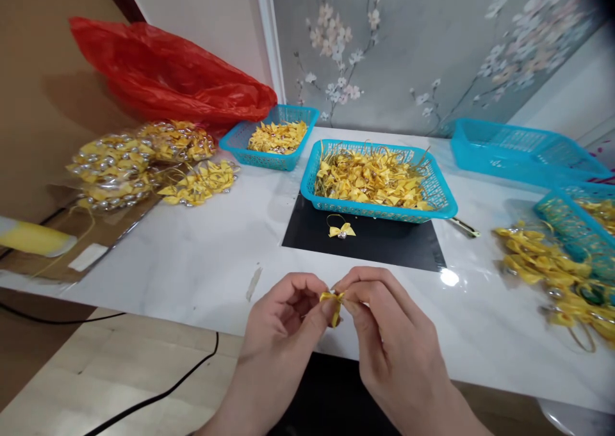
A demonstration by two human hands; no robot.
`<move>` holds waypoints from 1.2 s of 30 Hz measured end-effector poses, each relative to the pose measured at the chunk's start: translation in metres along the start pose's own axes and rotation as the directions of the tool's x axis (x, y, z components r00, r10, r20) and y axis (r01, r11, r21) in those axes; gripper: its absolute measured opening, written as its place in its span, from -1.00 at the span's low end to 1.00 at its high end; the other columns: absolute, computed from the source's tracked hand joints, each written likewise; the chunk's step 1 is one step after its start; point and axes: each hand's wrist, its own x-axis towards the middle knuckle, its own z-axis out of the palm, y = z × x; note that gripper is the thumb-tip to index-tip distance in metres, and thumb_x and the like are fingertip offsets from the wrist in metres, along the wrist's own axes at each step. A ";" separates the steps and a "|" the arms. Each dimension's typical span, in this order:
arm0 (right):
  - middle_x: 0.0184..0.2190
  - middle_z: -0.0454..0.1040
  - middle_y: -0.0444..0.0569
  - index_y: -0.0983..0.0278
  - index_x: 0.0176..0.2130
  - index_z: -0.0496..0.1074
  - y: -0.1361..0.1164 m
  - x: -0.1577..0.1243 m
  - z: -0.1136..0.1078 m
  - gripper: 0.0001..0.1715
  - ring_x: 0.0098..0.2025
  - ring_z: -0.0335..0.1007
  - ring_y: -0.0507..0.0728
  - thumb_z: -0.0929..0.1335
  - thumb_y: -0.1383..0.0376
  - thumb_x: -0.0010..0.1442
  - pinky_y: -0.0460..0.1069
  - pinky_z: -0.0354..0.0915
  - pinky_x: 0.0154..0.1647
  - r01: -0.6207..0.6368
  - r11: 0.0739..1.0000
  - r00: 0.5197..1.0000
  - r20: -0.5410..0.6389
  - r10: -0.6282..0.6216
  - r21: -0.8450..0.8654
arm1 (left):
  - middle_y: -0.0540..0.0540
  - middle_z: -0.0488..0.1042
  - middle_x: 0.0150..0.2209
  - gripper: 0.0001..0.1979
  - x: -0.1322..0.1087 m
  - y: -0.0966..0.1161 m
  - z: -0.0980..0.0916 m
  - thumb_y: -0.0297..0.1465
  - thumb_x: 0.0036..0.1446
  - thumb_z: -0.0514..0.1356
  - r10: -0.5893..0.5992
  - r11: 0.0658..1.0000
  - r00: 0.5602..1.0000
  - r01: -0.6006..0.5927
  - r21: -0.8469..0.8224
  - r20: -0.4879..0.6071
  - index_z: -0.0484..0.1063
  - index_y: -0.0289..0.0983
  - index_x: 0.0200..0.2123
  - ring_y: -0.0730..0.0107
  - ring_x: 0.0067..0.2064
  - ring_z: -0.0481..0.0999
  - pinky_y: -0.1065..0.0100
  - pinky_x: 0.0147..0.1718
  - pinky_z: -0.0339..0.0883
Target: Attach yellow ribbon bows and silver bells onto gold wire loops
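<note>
the person's left hand [283, 308] and right hand [384, 327] meet at the near edge of the white table [192, 257], at 6 o'clock in the view. both pinch one small yellow ribbon bow [332, 303] between thumb and fingertips. the left thumb and forefinger grip it from 9 o'clock and the right fingertips from 3 o'clock, and the other fingers of both hands are curled loosely. the bow is held just above the table edge and touches nothing but the fingers. at 12 o'clock from the hands a black mat [408, 247] lies on the table, and on it sits a single finished bow [341, 230] with a thin gold loop and a silvery bead. just beyond, partly on the mat, a large blue basket [379, 213] is heaped with yellow bows. at 11 o'clock stands a smaller blue basket [269, 157] holding fewer bows, with a red plastic bag [168, 71] behind it. clear packets of bows [115, 164] lie at 10 o'clock. at 1 o'clock is another blue basket [519, 148], well apart from the hands. a loose pile of bows [552, 269] lies at 3 o'clock, beside a further basket [571, 225]. a black cable [158, 394] runs over the floor at 8 o'clock.
</note>
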 end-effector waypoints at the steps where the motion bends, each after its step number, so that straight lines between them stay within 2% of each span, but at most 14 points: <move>1: -0.28 0.38 -0.02 0.29 -0.30 0.34 0.000 0.000 0.000 -0.73 -0.22 0.42 0.01 0.19 0.59 0.25 -0.16 0.36 -0.24 -0.007 1.000 1.000 0.005 0.007 0.006 | 0.11 0.45 -0.46 -0.93 0.000 -0.001 0.000 -0.41 0.14 0.28 0.001 1.000 1.000 -0.001 -0.006 0.002 0.45 -0.20 -0.39 0.54 -0.39 0.41 0.53 -0.36 0.30; 8: -0.29 0.38 -0.03 0.24 -0.33 0.28 0.000 0.004 -0.006 -0.75 -0.25 0.40 0.06 0.18 0.54 0.28 -0.07 0.34 -0.26 -0.070 0.991 0.996 0.066 0.063 0.111 | 0.10 0.43 -0.43 -0.94 0.000 -0.002 -0.002 -0.39 0.19 0.24 -0.008 0.999 1.000 0.009 -0.034 0.023 0.43 -0.19 -0.36 0.52 -0.35 0.39 0.49 -0.32 0.27; 16: -0.23 0.36 -0.08 0.22 -0.32 0.27 0.001 0.004 -0.013 -0.78 -0.15 0.38 0.04 0.21 0.51 0.30 -0.07 0.29 -0.17 -0.176 0.951 0.972 0.199 0.127 0.253 | 0.09 0.43 -0.41 -0.94 0.001 0.000 -0.003 -0.39 0.21 0.22 -0.004 0.998 0.999 0.006 -0.062 0.037 0.44 -0.18 -0.34 0.52 -0.33 0.38 0.49 -0.29 0.26; 31: -0.26 0.36 -0.09 0.21 -0.32 0.29 0.002 0.006 -0.014 -0.81 -0.12 0.37 0.07 0.22 0.44 0.32 -0.06 0.33 -0.15 -0.206 0.913 0.968 0.212 0.136 0.353 | 0.09 0.45 -0.42 -0.94 -0.002 0.003 -0.002 -0.42 0.18 0.25 -0.021 0.987 0.999 0.028 -0.159 0.049 0.44 -0.20 -0.36 0.52 -0.34 0.40 0.50 -0.30 0.28; 36: -0.27 0.36 -0.08 0.21 -0.33 0.31 0.002 0.008 -0.016 -0.82 -0.14 0.38 0.08 0.24 0.41 0.33 -0.04 0.37 -0.15 -0.252 0.878 0.961 0.209 0.179 0.407 | 0.07 0.47 -0.41 -0.97 -0.005 0.003 -0.003 -0.41 0.16 0.27 -0.043 0.986 0.998 0.049 -0.159 0.045 0.47 -0.19 -0.34 0.50 -0.34 0.42 0.51 -0.29 0.32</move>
